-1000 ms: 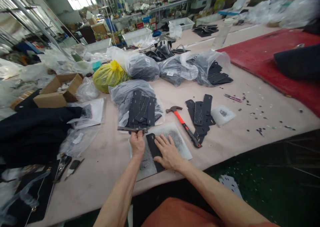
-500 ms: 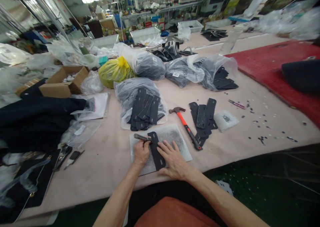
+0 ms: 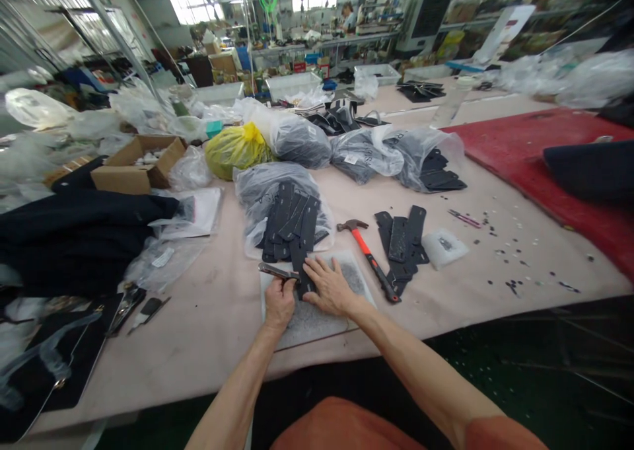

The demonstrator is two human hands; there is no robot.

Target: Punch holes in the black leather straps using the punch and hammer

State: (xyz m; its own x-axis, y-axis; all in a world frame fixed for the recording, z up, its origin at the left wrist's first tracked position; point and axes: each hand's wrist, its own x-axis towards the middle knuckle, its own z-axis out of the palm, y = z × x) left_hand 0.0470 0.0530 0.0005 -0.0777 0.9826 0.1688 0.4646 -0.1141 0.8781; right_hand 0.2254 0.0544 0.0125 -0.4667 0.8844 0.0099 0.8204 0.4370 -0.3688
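My left hand (image 3: 280, 299) is closed round a metal tool (image 3: 277, 271), whose end points left. Its other end meets the left edge of a black strip (image 3: 305, 279). On that strip my right hand (image 3: 331, 287) lies with its fingers spread. Beneath both hands is a white board (image 3: 317, 328) with a dark speckled surface. The strip's far end reaches the pile of black strips (image 3: 286, 219) on a clear plastic bag. To the right of the board rests a hammer (image 3: 370, 258) with a red and black handle.
More black strips (image 3: 407, 242) lie right of the hammer, beside a small clear bag (image 3: 444, 248). Pink snips (image 3: 464, 218) and scattered bits are further right. Filled bags and a yellow bag (image 3: 238, 150) line the back. A cardboard box (image 3: 139, 166) stands at the left.
The black strip and my right hand have moved away from me, towards the pile. My left hand still holds the tool. The camera view has tilted up slightly.
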